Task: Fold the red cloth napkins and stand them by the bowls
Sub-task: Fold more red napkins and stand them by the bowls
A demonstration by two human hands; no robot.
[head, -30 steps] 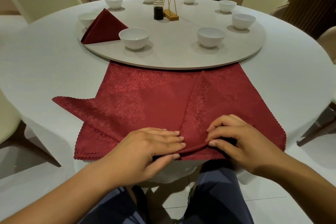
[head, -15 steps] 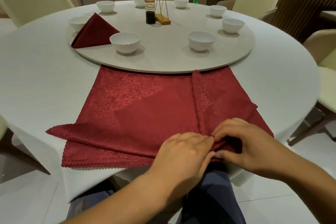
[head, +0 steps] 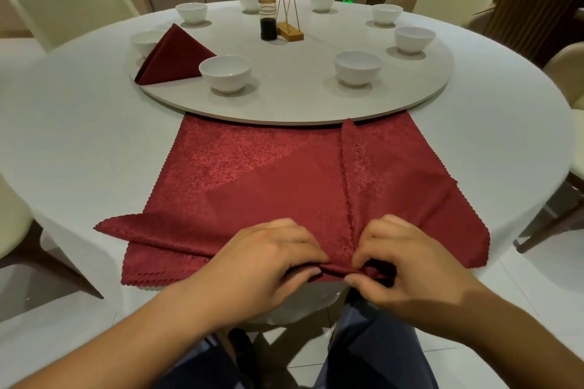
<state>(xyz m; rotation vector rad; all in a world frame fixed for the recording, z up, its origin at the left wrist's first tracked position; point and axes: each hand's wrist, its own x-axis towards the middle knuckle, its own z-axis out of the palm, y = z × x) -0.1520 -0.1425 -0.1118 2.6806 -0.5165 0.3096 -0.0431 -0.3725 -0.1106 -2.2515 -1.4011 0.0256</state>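
A round table under a white cloth (head: 79, 142) filled the view, with a pale round turntable (head: 300, 104) set on its middle and cream chairs (head: 63, 6) drawn up around it; behind them stood beige wall panels and, at the right, dark slatted wood, and pale floor tiles showed below the near rim. The red napkin (head: 252, 186) lay spread on the cloth between the person and the turntable, its far edge tucked under the turntable's rim. Its weave carried a leafy pattern and its edges were scalloped; a flap was folded in from the left and another from the right, meeting along a line that ran toward the hands. More red layers with scalloped edges showed beneath it at the near left corner. The left hand (head: 268, 259) and the right hand (head: 401, 265) were side by side at the near edge, each with fingers and thumb curled and pinching the gathered fold of this napkin. A folded napkin (head: 172, 57) stood as a peaked triangle on the turntable's left part, just beside the nearest bowl (head: 226, 73) and partly hiding another behind it. White bowls ringed the turntable, among them one at near right (head: 358, 67) and one farther right (head: 414, 39); the two nearest showed plain white insides. Near the centre a glass jar (head: 268, 19) held dark liquid in its lower part, touching or just beside a wooden stand (head: 290, 31) with a gold wire frame
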